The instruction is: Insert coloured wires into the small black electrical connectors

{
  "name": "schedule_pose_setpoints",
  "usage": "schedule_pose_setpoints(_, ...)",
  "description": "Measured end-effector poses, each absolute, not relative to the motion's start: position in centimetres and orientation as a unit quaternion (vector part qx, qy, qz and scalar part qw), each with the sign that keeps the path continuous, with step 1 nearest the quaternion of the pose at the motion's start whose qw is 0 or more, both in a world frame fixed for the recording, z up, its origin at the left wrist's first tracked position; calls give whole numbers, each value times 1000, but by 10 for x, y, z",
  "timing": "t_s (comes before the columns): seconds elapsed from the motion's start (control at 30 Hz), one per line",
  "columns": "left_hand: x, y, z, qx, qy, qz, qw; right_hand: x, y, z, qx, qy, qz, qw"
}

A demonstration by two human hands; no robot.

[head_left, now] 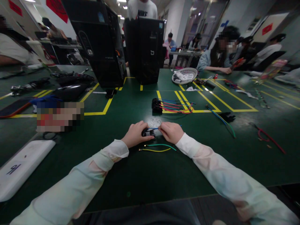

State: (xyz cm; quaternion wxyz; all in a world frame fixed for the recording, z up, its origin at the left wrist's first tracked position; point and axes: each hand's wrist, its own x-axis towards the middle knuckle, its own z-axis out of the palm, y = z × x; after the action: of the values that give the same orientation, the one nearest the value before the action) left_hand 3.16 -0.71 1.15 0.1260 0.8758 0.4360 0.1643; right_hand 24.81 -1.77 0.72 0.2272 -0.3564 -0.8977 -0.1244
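Left hand (136, 134) clasping a black connector (152, 133); right hand (172, 132) pinching a blue wire (154, 128) beside it.
Nearer than the hands: green wire (162, 144), yellow wire (155, 151); beyond them: wired black blocks (157, 106), then two computer towers (150, 53).

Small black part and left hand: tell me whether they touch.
Touching: the head view shows the left hand gripping the small black part, thumb along its near side.
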Motion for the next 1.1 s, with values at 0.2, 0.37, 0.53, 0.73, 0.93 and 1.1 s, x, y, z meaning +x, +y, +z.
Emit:
schedule_pose_setpoints(0.2,31,-7,11,877,435,163,125,249,-17,7,-345,-902,-131,226)
schedule_pose_setpoints(0.37,31,-6,11,878,435,159,123,248,-17,7,-355,-896,-132,232)
schedule_pose_setpoints(0.53,31,-7,11,877,437,159,123,248,-17,8,-349,-899,-131,229)
schedule_pose_setpoints(0.73,31,-6,11,877,436,162,120,248,-17,7,-358,-897,-133,223)
schedule_pose_setpoints(0.93,31,-6,11,878,434,163,121,249,-17,7,-359,-897,-123,226)
schedule_pose_setpoints(1.1,32,-6,11,876,438,161,120,248,-18,7,-362,-894,-113,237)
